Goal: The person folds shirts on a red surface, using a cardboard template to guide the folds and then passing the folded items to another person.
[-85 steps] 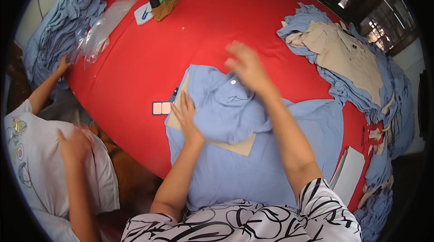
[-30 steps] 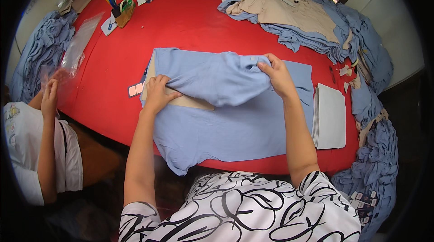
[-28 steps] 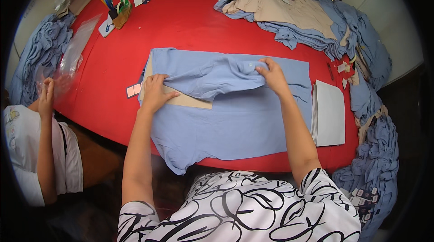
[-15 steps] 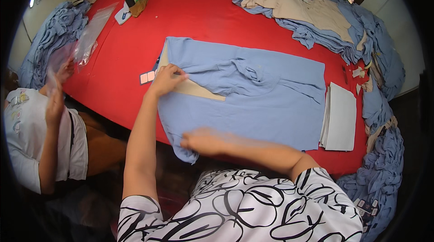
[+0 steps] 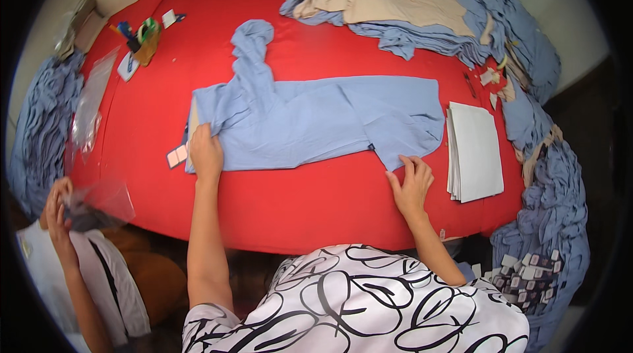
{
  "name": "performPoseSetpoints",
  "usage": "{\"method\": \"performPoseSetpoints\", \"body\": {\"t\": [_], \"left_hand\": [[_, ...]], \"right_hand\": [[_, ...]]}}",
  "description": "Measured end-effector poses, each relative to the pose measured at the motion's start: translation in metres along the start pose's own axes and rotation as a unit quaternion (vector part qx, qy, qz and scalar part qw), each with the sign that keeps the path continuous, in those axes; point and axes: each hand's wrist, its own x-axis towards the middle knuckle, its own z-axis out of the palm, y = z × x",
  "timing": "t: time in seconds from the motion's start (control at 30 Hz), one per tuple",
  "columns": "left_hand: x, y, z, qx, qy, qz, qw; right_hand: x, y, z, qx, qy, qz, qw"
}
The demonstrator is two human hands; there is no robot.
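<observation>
A light-blue shirt (image 5: pixel 316 115) lies folded lengthwise on the red table (image 5: pixel 277 208). One sleeve (image 5: pixel 252 49) stretches away from me, bunched toward its end. My left hand (image 5: pixel 206 152) is closed on the shirt's left end, beside a narrow beige strip (image 5: pixel 193 119) and a dark tag with pale squares (image 5: pixel 177 156). At the lower right corner of the cloth is my right hand (image 5: pixel 413 185), thumb and fingers apart around the corner's tip. A small dark label (image 5: pixel 370 146) shows on the shirt's near edge.
A stack of white sheets (image 5: pixel 476 152) lies right of the shirt. Blue and beige garments (image 5: pixel 395 6) are heaped at the back right, with more blue cloth (image 5: pixel 557 221) hanging nearer. At left are a pen holder (image 5: pixel 142 43), clear bags (image 5: pixel 92 109) and another person's hands (image 5: pixel 58 208).
The shirt's near side has been folded over, covering the beige panel, and a sleeve now extends away from me. My right hand has moved right to the far corner. My left hand keeps the left end.
</observation>
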Motion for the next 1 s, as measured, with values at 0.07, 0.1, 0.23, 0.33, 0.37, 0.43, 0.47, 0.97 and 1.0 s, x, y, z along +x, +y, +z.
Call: {"method": "performPoseSetpoints", "body": {"t": [0.07,0.1,0.23,0.33,0.37,0.43,0.47,0.97,1.0], "left_hand": [[0.000,0.000,0.005,0.002,0.012,-0.015,1.000],[0.001,-0.001,0.003,0.001,-0.001,-0.015,1.000],[0.010,-0.003,-0.003,-0.019,-0.004,-0.008,1.000],[0.012,0.002,-0.007,0.007,-0.017,0.004,1.000],[0.014,0.005,-0.007,0.016,-0.017,0.010,1.000],[0.015,0.001,-0.002,0.031,-0.001,0.012,0.999],[0.012,-0.002,0.001,0.038,0.004,0.011,0.999],[0.043,0.005,-0.020,-0.004,-0.052,-0.037,0.998],[0.048,0.005,-0.020,-0.049,-0.070,-0.067,0.994]], "right_hand": [[0.002,0.019,0.005,0.001,-0.022,0.014,1.000],[0.011,0.029,0.008,-0.012,-0.043,-0.002,0.999],[0.096,0.117,0.034,0.244,-0.014,0.193,0.950],[0.170,0.125,-0.012,0.082,-0.010,0.254,0.964],[0.178,0.106,-0.014,-0.026,0.023,0.217,0.975],[0.187,0.073,0.004,-0.081,0.015,0.132,0.988],[0.178,0.059,0.018,-0.029,-0.030,0.088,0.995],[0.284,-0.117,0.126,0.213,-0.100,-0.094,0.967],[0.304,-0.158,0.150,0.234,-0.134,-0.093,0.959]]}}
